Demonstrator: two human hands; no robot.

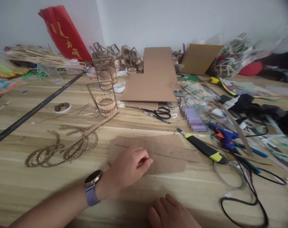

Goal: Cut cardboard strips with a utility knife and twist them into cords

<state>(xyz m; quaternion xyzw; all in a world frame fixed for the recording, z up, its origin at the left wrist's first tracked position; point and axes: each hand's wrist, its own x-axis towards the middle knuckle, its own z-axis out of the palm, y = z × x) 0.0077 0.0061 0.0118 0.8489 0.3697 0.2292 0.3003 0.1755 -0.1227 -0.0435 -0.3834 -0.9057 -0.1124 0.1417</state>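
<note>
My left hand (131,166), with a watch (93,179) on its wrist, is over a flat, creased piece of cardboard (172,167). Its fingers are curled in and the thumb lies close to the index finger; nothing shows between them. Near the bottom edge of the view, my right hand (170,212) is low over the table, fingers bent together, and no object shows in it. A thin strip (182,152) lies across the cardboard. To the right is a black and yellow utility knife (203,147). Coiled brown strips (60,148) lie left of the cardboard.
Small slatted baskets (106,104) with tall handles stand at the back. Larger cardboard sheets (150,85) lie behind black scissors (161,112). A blue glue gun (225,136) and its looping black cord (255,202) occupy the right. A dark bar (39,109) crosses the left.
</note>
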